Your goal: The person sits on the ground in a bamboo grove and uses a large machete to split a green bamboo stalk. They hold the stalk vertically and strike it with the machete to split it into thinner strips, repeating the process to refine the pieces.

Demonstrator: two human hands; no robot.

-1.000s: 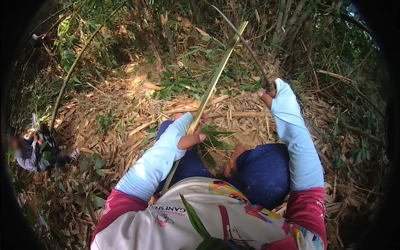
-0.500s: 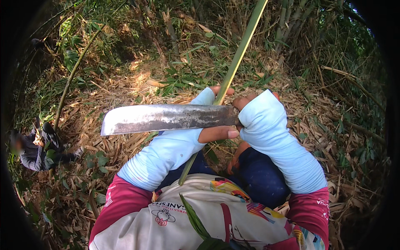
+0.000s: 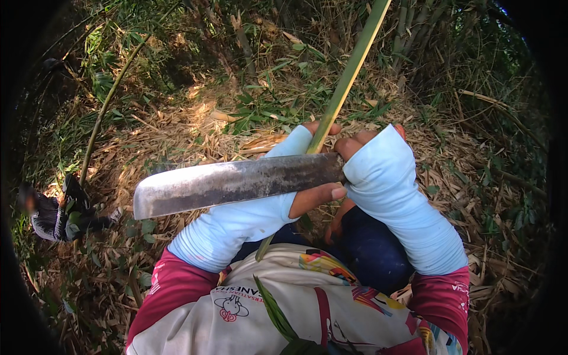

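My right hand (image 3: 356, 144), in a light blue sleeve, is closed around the handle end of a machete (image 3: 236, 184); the handle itself is hidden. The broad, stained steel blade points left and crosses over a long green bamboo strip (image 3: 354, 71). Beneath the blade, my left hand (image 3: 315, 197) is closed on the strip, its thumb on the near side and fingertips showing beyond. The blade covers the palm and part of the strip. From there the strip runs up past the top edge, and its lower end reaches my lap.
A person (image 3: 53, 213) in dark clothes sits at the far left beside a slanting bamboo stalk (image 3: 105, 109). Dry leaves (image 3: 177, 133) cover the ground. Bamboo stems (image 3: 408, 35) stand at the back right. A green leaf (image 3: 275, 310) lies against my shirt.
The machete has tilted, its tip dropping lower and slightly left, and more of the blade's face shows. The bamboo strip's upper part has shifted slightly right. Both hands keep their holds.
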